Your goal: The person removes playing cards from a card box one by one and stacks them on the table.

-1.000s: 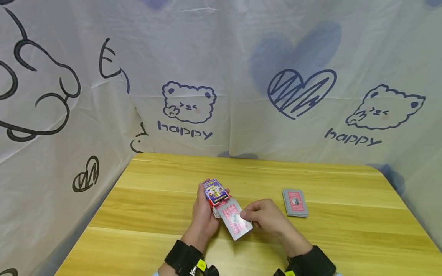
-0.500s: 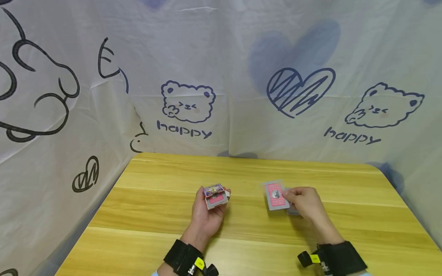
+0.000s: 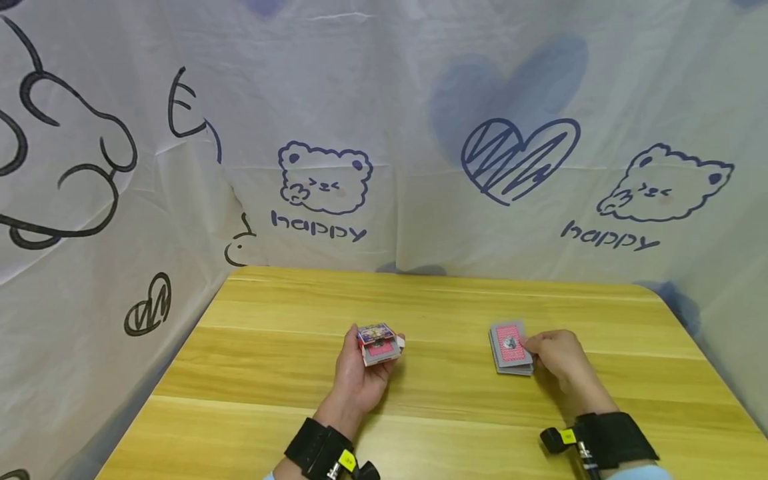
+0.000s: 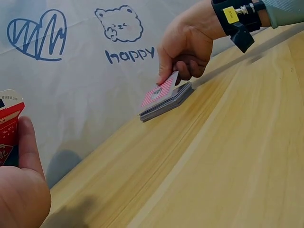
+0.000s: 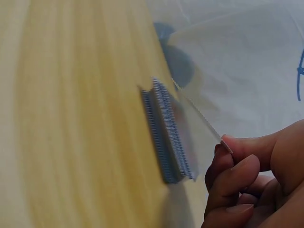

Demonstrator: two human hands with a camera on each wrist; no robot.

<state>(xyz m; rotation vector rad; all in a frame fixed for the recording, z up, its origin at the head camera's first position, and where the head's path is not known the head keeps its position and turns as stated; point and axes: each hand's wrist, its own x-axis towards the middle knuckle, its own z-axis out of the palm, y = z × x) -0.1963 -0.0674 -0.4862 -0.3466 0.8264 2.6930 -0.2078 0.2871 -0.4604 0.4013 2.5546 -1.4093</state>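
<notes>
My left hand (image 3: 360,377) grips a small card box (image 3: 376,332), with more red-backed cards (image 3: 381,349) showing in its opened end. In the left wrist view, part of the red box (image 4: 8,133) rests against that hand's fingers. Between thumb and fingers, my right hand (image 3: 558,357) pinches a playing card (image 3: 510,343) by its edge, red patterned back up. This card is tilted just over a pile of cards (image 4: 166,107) on the table. The right wrist view has the card (image 5: 202,114) edge-on, apart from the pile (image 5: 166,135) at the pinched side.
The wooden table (image 3: 270,333) reaches back to a pale cloth wall (image 3: 420,87) printed with bears, hearts and the word happy. Black straps with small cameras sit on both wrists, such as the right wrist strap (image 3: 618,440).
My right hand has drawn a card from the box and carried it right, over the pile. The left hand has tipped the box so its opened end faces me.
</notes>
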